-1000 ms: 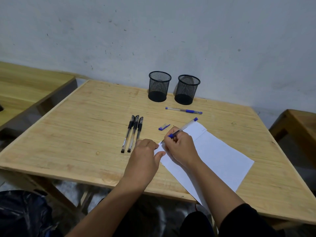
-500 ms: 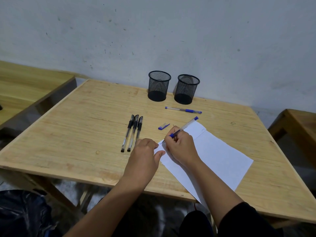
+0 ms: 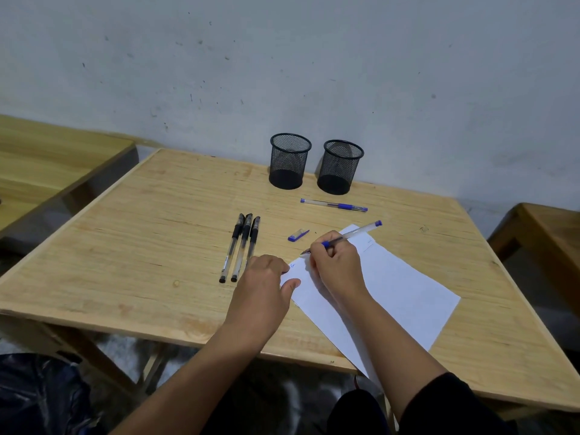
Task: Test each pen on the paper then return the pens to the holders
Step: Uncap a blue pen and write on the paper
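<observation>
My right hand [image 3: 337, 268] grips an uncapped blue pen [image 3: 361, 230] with its tip on the near-left corner of the white paper [image 3: 401, 287], beside a small blue scribble [image 3: 293, 265]. My left hand [image 3: 262, 290] rests flat on the table, fingertips pressing the paper's left edge. The pen's blue cap [image 3: 298, 235] lies loose just left of the paper. A second, capped blue pen [image 3: 333, 205] lies in front of the holders. Three black pens [image 3: 240, 248] lie side by side left of my hands. Two empty black mesh holders [image 3: 289, 161] [image 3: 340, 167] stand at the back.
The wooden table [image 3: 125, 246] stands against a grey wall. Another wooden table [image 3: 37, 164] sits to the left and a wooden bench [image 3: 546, 233] to the right. The paper overhangs the table's near edge.
The pen tip has shifted slightly in my right hand and a small blue mark now shows on the paper's corner. My left hand has stayed in place.
</observation>
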`<state>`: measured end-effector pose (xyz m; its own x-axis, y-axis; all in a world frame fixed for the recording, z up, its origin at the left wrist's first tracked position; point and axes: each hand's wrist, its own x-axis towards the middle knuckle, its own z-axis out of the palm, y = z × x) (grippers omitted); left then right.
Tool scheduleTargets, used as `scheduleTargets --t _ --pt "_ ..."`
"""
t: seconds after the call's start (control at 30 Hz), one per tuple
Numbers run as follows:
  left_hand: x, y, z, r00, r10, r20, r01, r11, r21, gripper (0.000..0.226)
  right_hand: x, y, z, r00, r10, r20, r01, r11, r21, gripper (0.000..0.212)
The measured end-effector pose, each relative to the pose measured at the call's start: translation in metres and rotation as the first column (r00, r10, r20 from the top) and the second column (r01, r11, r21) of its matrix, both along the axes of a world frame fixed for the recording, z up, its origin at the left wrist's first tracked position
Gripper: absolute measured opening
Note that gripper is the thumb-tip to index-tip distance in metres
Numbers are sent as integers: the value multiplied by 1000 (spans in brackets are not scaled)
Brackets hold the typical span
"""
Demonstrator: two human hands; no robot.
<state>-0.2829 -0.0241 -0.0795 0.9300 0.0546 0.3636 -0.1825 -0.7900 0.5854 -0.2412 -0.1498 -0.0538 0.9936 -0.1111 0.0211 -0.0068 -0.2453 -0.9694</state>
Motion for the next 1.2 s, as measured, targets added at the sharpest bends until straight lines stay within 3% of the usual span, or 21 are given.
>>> scheduleTargets --t 0.07,0.2,0.37,0.5,0.63,0.83,1.2 --pt "7 0 6 1000 -1 22 1 1000 -4 27 3 -4 3 996 -32 -85 51 970 239 11" --pt "41 -4 24 998 49 35 -47 998 -45 29 8 -16 15 988 -117 -100 147 909 390 15" --pt "80 -11 31 986 55 -159 -45 997 66 36 14 -32 33 982 -158 -108 186 917 354 20" --pt "92 -13 31 972 53 -230 -21 990 139 23 15 -42 41 981 -173 -88 192 922 337 19" --pt "94 -13 32 974 34 -223 -15 996 89 11 16 -47 42 988 -145 -52 154 928 338 16" --pt "87 -15 46 989 -3 -145 -21 986 -166 4 20 -47 44 996 -89 4 85 959 269 13" --pt "68 -22 74 995 -99 15 100 971 -219 5 18 -44 60 998 -21 64 1 958 288 14"
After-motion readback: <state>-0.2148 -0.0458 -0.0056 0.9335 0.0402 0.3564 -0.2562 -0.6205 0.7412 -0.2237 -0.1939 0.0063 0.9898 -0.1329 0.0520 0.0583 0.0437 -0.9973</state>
